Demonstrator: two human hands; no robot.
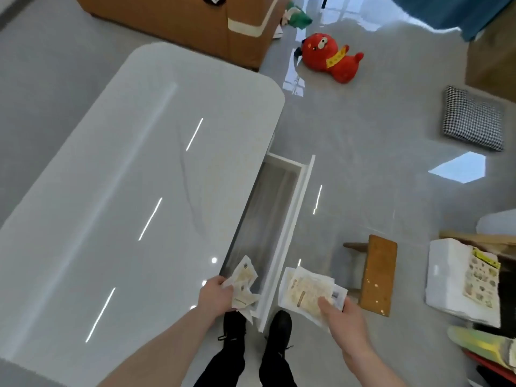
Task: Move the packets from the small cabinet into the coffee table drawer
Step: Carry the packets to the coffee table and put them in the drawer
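Note:
The glossy white coffee table (134, 177) fills the left of the head view, and its drawer (290, 219) is pulled out to the right, open, with a grey floor inside. My left hand (216, 296) holds a fan of cream packets (244, 280) over the drawer's near end. My right hand (342, 314) grips a thicker stack of packets (305, 291) just right of the drawer front, above the floor. The small cabinet is out of sight.
A low wooden stool (377, 275) stands right of the drawer. A white foam box (449, 283) with a printed sheet sits at the right edge. A red plush toy (329, 58), a checked cushion (472, 118) and an orange sofa (181, 20) lie farther off. My black shoes (257, 328) stand below the drawer.

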